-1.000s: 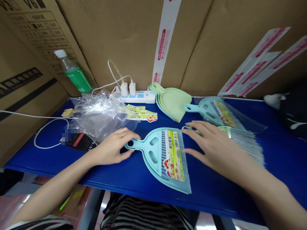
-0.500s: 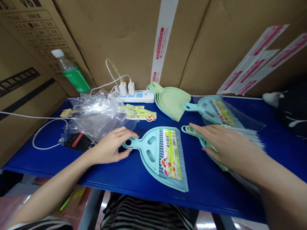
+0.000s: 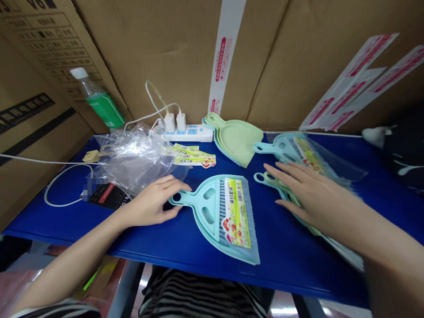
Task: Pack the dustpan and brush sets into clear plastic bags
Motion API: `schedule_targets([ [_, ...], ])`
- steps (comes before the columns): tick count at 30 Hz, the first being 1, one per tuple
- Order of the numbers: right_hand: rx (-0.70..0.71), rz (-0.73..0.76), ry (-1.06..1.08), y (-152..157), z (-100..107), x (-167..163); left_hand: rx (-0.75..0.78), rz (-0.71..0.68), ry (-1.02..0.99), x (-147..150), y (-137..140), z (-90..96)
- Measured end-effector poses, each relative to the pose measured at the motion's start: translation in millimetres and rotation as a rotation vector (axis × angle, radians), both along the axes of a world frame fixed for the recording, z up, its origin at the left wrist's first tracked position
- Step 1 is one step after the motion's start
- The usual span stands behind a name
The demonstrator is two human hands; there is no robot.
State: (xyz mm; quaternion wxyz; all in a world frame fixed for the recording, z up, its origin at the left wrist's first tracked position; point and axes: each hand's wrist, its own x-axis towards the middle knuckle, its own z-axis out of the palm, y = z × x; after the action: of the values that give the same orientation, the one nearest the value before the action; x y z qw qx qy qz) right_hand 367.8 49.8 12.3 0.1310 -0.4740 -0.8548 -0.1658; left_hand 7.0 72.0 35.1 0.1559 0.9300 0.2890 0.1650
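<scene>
A light blue dustpan (image 3: 212, 212) with a small brush and a yellow-green label lies flat on the blue table (image 3: 281, 260). My left hand (image 3: 152, 201) pinches the end of its handle between thumb and fingers. My right hand (image 3: 306, 192) lies flat, fingers spread, on a stack of small brushes (image 3: 268, 179) with green and blue handles to the right. Their bristles are mostly hidden under my hand and forearm.
Several green dustpans (image 3: 236, 139) are stacked at the back, beside a bagged blue dustpan set (image 3: 291, 150). Clear plastic bags (image 3: 132, 159), loose labels (image 3: 194, 157), a power strip (image 3: 187, 132), a phone (image 3: 106, 194), a white cable and a green-labelled bottle (image 3: 99, 101) sit left. Cardboard boxes wall the back.
My right hand moved right from the blue dustpan's edge onto the stack of brushes and pressed flat. The dustpan shifted slightly left. My left hand stayed on the handle.
</scene>
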Motion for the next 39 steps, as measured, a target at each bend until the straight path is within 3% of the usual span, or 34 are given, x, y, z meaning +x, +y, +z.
schedule_targets([
  [9,-0.079,0.222,-0.084,-9,-5,-33,-0.024,0.000,0.005,0,0,1.4],
  [12,-0.033,0.207,-0.093,-9,-12,-40,-0.027,-0.002,0.002,0,0,1.4],
  [18,-0.114,0.247,-0.101,-9,-11,-42,-0.033,-0.001,0.007,0,1,1.1],
  [39,-0.120,0.281,-0.086,-10,-12,-45,-0.048,-0.008,0.008,0,1,1.2],
])
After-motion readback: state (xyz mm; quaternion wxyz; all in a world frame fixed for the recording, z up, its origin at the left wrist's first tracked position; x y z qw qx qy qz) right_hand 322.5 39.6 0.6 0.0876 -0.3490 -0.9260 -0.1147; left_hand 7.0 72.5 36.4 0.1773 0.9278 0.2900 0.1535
